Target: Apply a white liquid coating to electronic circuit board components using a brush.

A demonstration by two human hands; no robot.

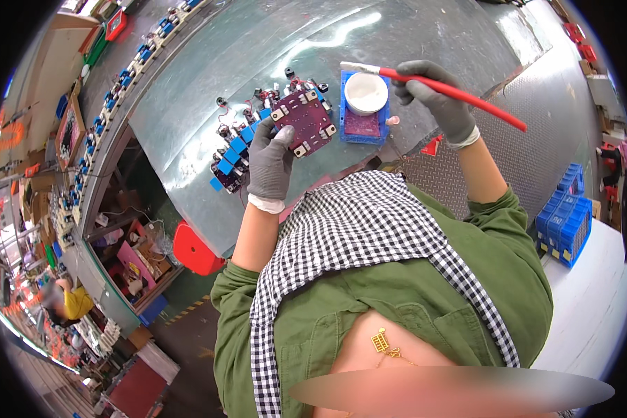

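In the head view, the left hand [270, 161], fingers pinching the purple circuit board [308, 127] at twelve o'clock, should be steady, and the right hand [440, 101], fingers closed round the red brush [481, 106] near two, wants a light touch.

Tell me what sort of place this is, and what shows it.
Most likely an electronics assembly workshop: the gloved left hand holds a purple circuit board, a cluster of blue components lies beside it, and a long line of blue and white parts runs along the left.
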